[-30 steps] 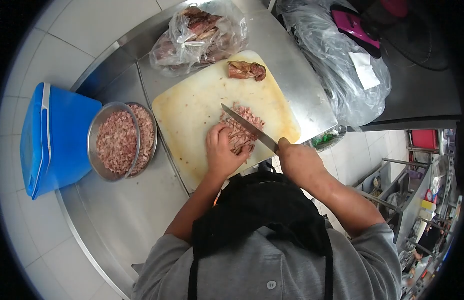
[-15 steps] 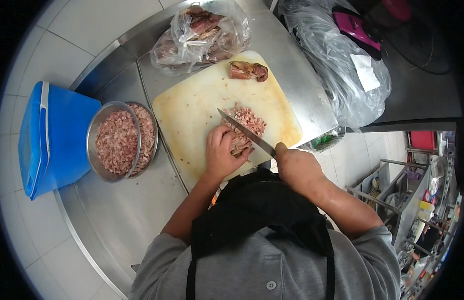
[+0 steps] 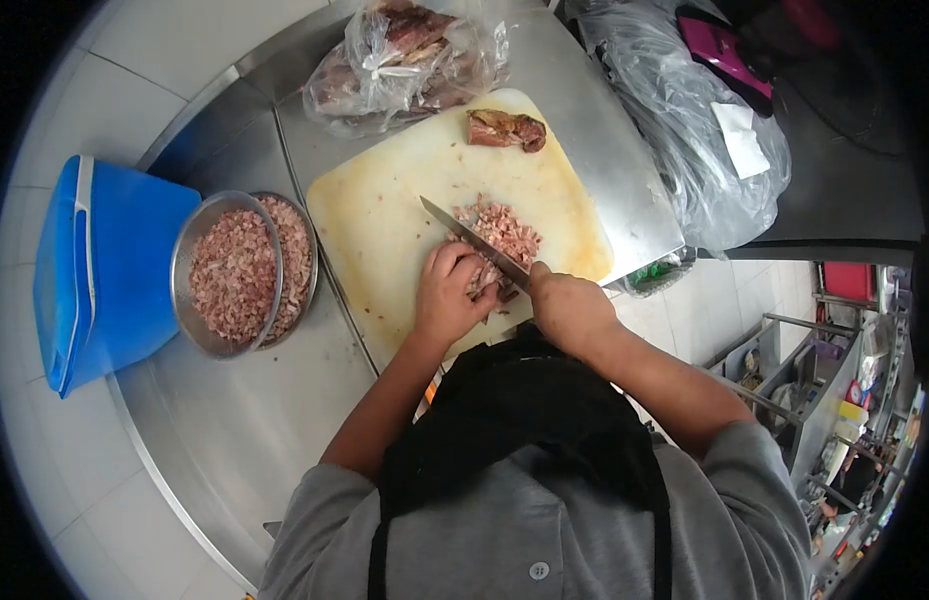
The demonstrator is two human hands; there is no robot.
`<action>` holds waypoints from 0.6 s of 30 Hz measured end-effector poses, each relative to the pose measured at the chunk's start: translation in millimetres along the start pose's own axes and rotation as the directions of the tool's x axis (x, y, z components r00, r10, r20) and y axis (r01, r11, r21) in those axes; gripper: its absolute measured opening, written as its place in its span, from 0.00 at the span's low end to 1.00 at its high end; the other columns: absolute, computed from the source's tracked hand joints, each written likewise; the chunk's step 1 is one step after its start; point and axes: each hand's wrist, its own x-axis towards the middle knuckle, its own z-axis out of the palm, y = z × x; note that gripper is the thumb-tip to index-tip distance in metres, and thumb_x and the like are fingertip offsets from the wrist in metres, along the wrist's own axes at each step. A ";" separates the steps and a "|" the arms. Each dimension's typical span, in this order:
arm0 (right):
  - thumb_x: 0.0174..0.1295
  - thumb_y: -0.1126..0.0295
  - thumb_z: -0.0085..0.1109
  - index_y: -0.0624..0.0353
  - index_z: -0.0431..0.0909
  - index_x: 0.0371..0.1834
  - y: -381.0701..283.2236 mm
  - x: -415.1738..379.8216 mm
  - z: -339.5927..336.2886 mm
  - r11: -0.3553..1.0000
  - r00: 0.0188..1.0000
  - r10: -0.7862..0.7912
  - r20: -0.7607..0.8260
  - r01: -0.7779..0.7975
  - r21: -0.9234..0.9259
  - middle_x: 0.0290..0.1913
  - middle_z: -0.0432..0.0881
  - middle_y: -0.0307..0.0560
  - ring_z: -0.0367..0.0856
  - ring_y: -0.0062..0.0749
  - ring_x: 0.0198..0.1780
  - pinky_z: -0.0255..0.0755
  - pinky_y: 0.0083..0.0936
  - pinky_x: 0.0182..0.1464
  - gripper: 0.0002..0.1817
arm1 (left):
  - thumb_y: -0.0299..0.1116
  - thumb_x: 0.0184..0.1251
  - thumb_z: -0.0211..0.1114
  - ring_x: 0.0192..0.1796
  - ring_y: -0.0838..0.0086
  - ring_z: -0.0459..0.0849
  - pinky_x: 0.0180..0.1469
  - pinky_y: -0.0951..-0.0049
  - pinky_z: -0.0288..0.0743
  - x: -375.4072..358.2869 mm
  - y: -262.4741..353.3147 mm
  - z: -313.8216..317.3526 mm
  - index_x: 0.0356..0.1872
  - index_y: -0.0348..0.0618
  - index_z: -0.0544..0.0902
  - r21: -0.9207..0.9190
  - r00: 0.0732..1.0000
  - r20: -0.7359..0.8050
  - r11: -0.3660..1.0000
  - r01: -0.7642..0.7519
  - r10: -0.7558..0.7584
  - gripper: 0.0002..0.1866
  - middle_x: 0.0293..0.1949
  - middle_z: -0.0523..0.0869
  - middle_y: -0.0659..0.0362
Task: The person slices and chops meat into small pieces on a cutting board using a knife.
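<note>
My right hand (image 3: pixel 572 310) is wrapped round the handle of a kitchen knife (image 3: pixel 474 240). Its blade slants up and left across the meat, its tip over bare board. With curled fingers my left hand (image 3: pixel 449 290) holds strips of meat (image 3: pixel 492 285) against the cutting board (image 3: pixel 374 220), close beside the blade. Chopped meat (image 3: pixel 509 232) lies in a loose pile on the blade's far side. A larger chunk of smoked meat (image 3: pixel 506 130) rests near the board's far edge. My palm and fingers partly hide the strips.
At the left, a clear bowl (image 3: pixel 209 335) and a metal bowl (image 3: pixel 309 300) hold diced meat beside a blue cooler (image 3: pixel 124 270). A tied plastic bag of meat (image 3: pixel 404 65) lies behind the board. More plastic bags (image 3: pixel 674 130) cover the right side of the steel counter (image 3: pixel 234 430).
The knife and my right hand have shifted left and a little upward, nearer my left hand. My left hand stays on the strips. The view has shifted slightly.
</note>
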 end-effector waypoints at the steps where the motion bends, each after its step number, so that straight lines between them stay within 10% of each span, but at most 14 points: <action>1: 0.67 0.76 0.46 0.67 0.73 0.50 1.0 -2.9 -3.4 1.000 1.000 -0.003 -0.015 0.003 0.000 0.38 0.88 0.64 0.89 0.57 0.42 0.82 0.47 0.44 0.11 | 0.31 0.49 0.75 0.56 0.50 0.79 0.60 0.54 0.76 -2.3 1.2 -2.1 0.41 0.40 0.84 -0.065 1.000 -0.004 0.997 0.030 -0.031 0.17 0.50 0.81 0.51; 5: 0.69 0.72 0.48 0.66 0.73 0.47 9.4 -13.7 -5.8 0.999 1.000 0.013 -0.020 -0.012 0.029 0.36 0.87 0.64 0.88 0.59 0.41 0.81 0.49 0.44 0.10 | 0.31 0.52 0.76 0.57 0.50 0.79 0.61 0.56 0.75 -10.0 6.4 -13.4 0.42 0.39 0.83 -0.201 0.962 -0.106 0.953 0.225 -0.250 0.17 0.52 0.80 0.49; 18: 0.73 0.66 0.49 0.65 0.73 0.46 19.7 -7.6 -1.7 0.999 0.992 0.033 -0.124 -0.034 -0.003 0.34 0.87 0.63 0.88 0.59 0.39 0.80 0.52 0.43 0.11 | 0.36 0.41 0.84 0.69 0.47 0.71 0.69 0.53 0.71 -9.6 18.5 4.0 0.63 0.37 0.72 0.082 0.979 0.023 0.976 0.200 -0.202 0.44 0.68 0.69 0.44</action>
